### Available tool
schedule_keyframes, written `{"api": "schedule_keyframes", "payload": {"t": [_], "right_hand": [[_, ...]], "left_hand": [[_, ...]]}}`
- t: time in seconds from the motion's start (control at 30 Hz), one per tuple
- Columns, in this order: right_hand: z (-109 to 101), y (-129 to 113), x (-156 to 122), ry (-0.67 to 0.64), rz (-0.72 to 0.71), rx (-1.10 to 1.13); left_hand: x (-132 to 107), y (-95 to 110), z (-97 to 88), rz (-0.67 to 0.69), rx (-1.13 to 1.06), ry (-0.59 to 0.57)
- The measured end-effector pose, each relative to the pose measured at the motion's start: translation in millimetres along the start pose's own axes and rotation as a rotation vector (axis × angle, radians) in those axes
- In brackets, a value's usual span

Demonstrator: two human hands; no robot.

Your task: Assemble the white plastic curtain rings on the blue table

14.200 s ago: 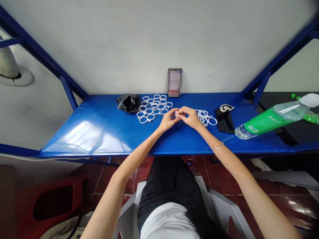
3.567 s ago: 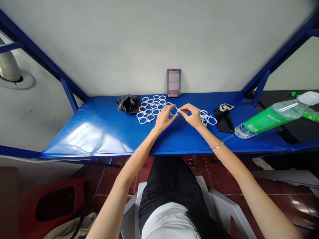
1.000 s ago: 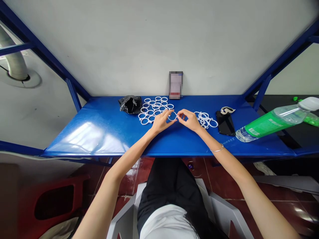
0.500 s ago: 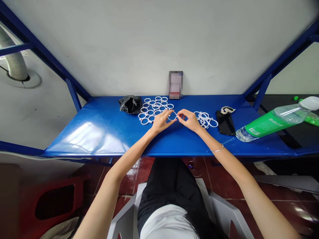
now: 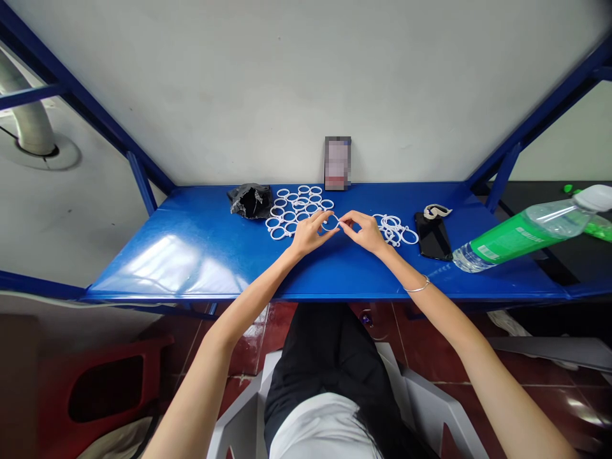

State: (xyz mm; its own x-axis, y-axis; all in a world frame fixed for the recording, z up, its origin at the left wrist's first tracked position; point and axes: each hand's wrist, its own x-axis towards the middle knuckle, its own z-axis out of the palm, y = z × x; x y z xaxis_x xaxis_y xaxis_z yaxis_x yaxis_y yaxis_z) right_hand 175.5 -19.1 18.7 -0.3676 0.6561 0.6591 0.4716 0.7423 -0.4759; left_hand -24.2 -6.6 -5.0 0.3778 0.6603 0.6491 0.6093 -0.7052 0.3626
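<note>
Head view.
- Left hand (image 5: 308,233) and right hand (image 5: 367,231): fingertips of both pinched on one white ring (image 5: 329,222), held between them just above the blue counter (image 5: 191,248).
- Laid-out rings (image 5: 292,210): flat on the counter, just beyond the left hand.
- Ring pile (image 5: 396,229): heaped, just beside the right hand.
- Black bag (image 5: 248,199): crumpled, left of the laid-out rings.
- Black phone (image 5: 433,236): lying flat, right of the pile.
- Green-labelled bottle (image 5: 521,233): far right, tilted in this view.
- Bracelet (image 5: 417,287): on the right wrist.

Two ring piles (image 5: 297,209) (image 5: 396,228), one black bag (image 5: 248,199)
</note>
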Motion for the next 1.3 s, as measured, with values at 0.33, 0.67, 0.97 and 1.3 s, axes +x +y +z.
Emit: {"api": "schedule_keyframes", "payload": {"t": [0.33,0.67,0.97,1.3], "right_hand": [[5,4,-2,0.06,-0.034,-0.014],[3,0,-1,0.044,0.031,0.014],[4,-4,0,0.048,0.07,0.084],[11,-7,-2,-0.061,0.036,0.176]], "left_hand": [[0,-1,0.6,0.04,0.006,0.056],[0,2,-2.0,-0.016,0.028,-0.01],[1,4,1.3,-0.121,-0.157,-0.149],[-2,7,17.1,-0.135,-0.51,-0.13]]}}
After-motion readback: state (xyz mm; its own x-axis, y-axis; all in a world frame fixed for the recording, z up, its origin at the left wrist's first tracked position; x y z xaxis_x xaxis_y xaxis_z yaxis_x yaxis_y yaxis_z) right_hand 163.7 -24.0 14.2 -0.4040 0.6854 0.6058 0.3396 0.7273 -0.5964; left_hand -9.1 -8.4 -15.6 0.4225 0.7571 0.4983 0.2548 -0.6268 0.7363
